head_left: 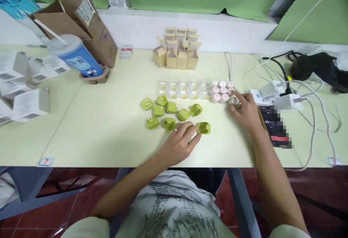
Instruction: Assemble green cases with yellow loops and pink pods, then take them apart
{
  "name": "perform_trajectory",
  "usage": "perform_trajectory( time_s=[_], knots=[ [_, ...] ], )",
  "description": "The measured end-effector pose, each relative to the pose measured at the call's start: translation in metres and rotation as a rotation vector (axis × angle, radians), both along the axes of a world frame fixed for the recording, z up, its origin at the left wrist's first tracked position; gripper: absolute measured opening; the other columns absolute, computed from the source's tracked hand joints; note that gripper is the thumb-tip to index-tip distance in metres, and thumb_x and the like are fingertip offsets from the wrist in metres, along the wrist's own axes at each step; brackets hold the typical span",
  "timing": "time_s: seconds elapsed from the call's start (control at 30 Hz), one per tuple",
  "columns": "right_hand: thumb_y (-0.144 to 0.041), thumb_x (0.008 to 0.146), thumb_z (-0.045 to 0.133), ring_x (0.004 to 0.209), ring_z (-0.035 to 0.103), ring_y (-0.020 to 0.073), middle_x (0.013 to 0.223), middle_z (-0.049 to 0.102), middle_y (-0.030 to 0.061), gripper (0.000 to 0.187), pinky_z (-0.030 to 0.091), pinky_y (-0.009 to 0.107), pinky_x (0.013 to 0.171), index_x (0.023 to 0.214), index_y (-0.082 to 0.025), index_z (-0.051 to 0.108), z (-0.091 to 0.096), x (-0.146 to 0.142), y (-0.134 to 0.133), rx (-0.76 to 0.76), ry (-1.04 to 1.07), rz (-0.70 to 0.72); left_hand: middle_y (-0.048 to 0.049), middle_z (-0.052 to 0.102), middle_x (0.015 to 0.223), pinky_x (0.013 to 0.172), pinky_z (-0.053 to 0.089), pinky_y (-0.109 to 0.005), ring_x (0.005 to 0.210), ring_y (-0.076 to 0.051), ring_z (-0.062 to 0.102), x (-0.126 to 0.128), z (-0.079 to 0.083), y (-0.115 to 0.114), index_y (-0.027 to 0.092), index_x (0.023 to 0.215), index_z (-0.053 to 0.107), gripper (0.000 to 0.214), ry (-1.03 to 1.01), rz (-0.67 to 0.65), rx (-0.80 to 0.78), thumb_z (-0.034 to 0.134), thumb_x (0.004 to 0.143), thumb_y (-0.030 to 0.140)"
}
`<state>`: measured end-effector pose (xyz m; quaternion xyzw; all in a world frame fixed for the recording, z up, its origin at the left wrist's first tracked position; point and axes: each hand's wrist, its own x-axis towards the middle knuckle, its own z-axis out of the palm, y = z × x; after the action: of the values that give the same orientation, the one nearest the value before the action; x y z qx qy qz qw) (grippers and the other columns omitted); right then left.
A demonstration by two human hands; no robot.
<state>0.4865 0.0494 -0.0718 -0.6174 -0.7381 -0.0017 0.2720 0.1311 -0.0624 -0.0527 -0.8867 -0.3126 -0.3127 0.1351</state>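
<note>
On the table, my left hand curls its fingers round a small green case whose lid stands open; part of it is hidden under the fingertips. More small green cases lie behind and left of that hand, some with lids open. My right hand is at the right end of a block of pale pink and white round pieces. Its thumb and index finger close about a whitish round piece at the near right corner.
Clear plastic compartments stand left of the round pieces. Small open cardboard boxes are grouped by the wall. At left are a blue cup, a brown carton and white boxes. Right are a phone, chargers and cables.
</note>
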Motion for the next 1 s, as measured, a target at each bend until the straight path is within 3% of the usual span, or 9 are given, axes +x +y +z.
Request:
perform_trajectory(
  time_s=[0.23, 0.43, 0.57, 0.63, 0.73, 1.0],
  knots=[
    [-0.042, 0.095, 0.068, 0.094, 0.072, 0.0288, 0.138, 0.065, 0.0231, 0.062, 0.069, 0.050, 0.088, 0.150, -0.014, 0.072, -0.001, 0.000, -0.002, 0.013, 0.098, -0.085, -0.0121, 0.081, 0.125, 0.092, 0.060, -0.040, 0.120, -0.029, 0.072, 0.000, 0.000, 0.000, 0.014, 0.109, 0.078, 0.012, 0.019, 0.008, -0.006, 0.069, 0.105, 0.008],
    [-0.043, 0.092, 0.070, 0.094, 0.075, 0.0290, 0.141, 0.078, 0.0209, 0.072, 0.067, 0.046, 0.084, 0.158, -0.017, 0.062, -0.001, 0.002, 0.001, -0.011, 0.169, -0.073, -0.0121, 0.082, 0.124, 0.096, 0.060, -0.043, 0.119, -0.029, 0.072, 0.001, -0.001, 0.000, 0.015, 0.106, 0.077, 0.011, 0.022, -0.006, 0.006, 0.069, 0.104, 0.008],
    [-0.042, 0.095, 0.067, 0.087, 0.076, 0.0283, 0.132, 0.083, 0.0175, 0.066, 0.067, 0.049, 0.088, 0.158, -0.019, 0.069, 0.002, 0.002, 0.002, -0.045, 0.151, -0.053, -0.0118, 0.081, 0.124, 0.096, 0.059, -0.043, 0.119, -0.030, 0.073, 0.002, -0.002, -0.001, 0.015, 0.105, 0.077, 0.011, 0.020, -0.006, 0.014, 0.070, 0.104, 0.007],
    [-0.040, 0.099, 0.062, 0.104, 0.080, 0.0335, 0.134, 0.083, 0.0178, 0.056, 0.064, 0.055, 0.102, 0.150, -0.021, 0.076, 0.003, 0.000, 0.003, -0.024, 0.102, 0.006, -0.0119, 0.081, 0.124, 0.096, 0.059, -0.043, 0.119, -0.030, 0.073, 0.002, -0.003, 0.000, 0.015, 0.105, 0.077, 0.011, 0.019, -0.009, 0.014, 0.070, 0.104, 0.007],
    [-0.037, 0.101, 0.057, 0.135, 0.074, 0.0407, 0.144, 0.080, 0.0196, 0.047, 0.056, 0.063, 0.118, 0.139, -0.021, 0.082, 0.003, -0.003, 0.004, 0.012, 0.062, 0.063, -0.0122, 0.081, 0.124, 0.096, 0.058, -0.044, 0.119, -0.031, 0.073, 0.002, -0.004, 0.000, 0.013, 0.105, 0.077, 0.010, 0.017, -0.013, 0.006, 0.071, 0.103, 0.006],
    [-0.034, 0.098, 0.058, 0.146, 0.069, 0.0408, 0.148, 0.078, 0.0188, 0.046, 0.051, 0.065, 0.124, 0.137, -0.023, 0.079, -0.002, -0.005, 0.009, 0.011, 0.081, 0.064, -0.0121, 0.082, 0.123, 0.098, 0.058, -0.044, 0.119, -0.030, 0.072, 0.002, -0.001, -0.001, 0.015, 0.103, 0.077, 0.011, 0.020, -0.014, -0.001, 0.069, 0.105, 0.007]
  ],
)
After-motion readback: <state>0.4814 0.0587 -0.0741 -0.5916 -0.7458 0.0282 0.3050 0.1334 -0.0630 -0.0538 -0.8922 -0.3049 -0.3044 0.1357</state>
